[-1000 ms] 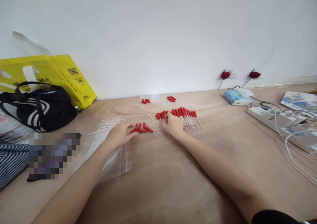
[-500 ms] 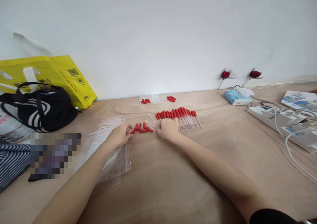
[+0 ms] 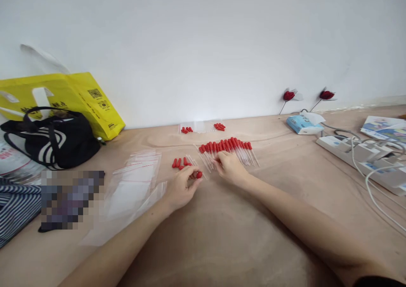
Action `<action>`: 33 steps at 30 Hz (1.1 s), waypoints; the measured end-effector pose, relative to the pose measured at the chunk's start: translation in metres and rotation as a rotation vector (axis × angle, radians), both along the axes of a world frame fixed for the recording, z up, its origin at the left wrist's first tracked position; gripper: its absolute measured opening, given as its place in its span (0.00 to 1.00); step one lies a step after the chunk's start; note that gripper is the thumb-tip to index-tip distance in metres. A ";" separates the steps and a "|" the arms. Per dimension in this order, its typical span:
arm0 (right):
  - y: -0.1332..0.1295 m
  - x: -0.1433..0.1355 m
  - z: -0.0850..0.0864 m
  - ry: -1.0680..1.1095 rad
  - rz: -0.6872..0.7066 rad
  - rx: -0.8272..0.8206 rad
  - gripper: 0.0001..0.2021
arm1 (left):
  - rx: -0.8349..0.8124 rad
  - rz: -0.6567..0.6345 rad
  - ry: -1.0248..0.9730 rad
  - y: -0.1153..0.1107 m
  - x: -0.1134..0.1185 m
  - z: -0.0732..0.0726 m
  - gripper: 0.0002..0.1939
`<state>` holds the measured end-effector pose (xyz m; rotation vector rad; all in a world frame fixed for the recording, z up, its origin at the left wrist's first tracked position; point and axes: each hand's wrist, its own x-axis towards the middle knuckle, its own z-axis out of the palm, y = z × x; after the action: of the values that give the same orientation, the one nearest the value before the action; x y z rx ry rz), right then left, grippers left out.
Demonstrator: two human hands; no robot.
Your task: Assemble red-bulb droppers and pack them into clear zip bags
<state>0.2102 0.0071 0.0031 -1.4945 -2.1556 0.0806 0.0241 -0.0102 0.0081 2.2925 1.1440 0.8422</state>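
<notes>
A red rubber bulb [image 3: 199, 175] is pinched between the thumb and fingers of my left hand [image 3: 183, 187]. My right hand [image 3: 231, 167] pinches a thin clear tube [image 3: 209, 156] that points up and left. Just behind my right hand, a row of red-capped droppers [image 3: 226, 144] lies side by side. Loose clear tubes [image 3: 193, 162] lie between the row and several loose red bulbs [image 3: 179, 163] behind my left hand. Flat clear zip bags [image 3: 130, 189] lie left of my left hand.
By the wall lie small bags with red bulbs [image 3: 203, 127]. A yellow bag [image 3: 95, 105] and black bag [image 3: 63, 139] stand left. On the right are a tissue pack [image 3: 304, 124], power strips [image 3: 377, 173] with cables, and two red flowers [image 3: 326, 95].
My left hand has moved right and now holds a red bulb. My right hand has shifted slightly right and now shows a clear tube in its fingers.
</notes>
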 end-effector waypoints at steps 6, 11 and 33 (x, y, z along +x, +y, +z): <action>-0.040 0.051 -0.028 0.061 0.219 0.175 0.09 | -0.228 -0.065 -0.219 -0.014 0.014 -0.020 0.03; -0.049 0.046 -0.028 0.044 0.298 0.190 0.11 | -0.196 -0.018 -0.139 -0.018 0.016 -0.015 0.07; -0.058 0.028 -0.024 -0.089 0.332 0.329 0.14 | -0.013 -0.022 -0.060 -0.022 0.015 -0.017 0.07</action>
<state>0.2378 -0.0506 -0.0207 -0.9667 -2.3336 -0.2200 0.0388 -0.0319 -0.0084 2.2497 1.0939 0.8866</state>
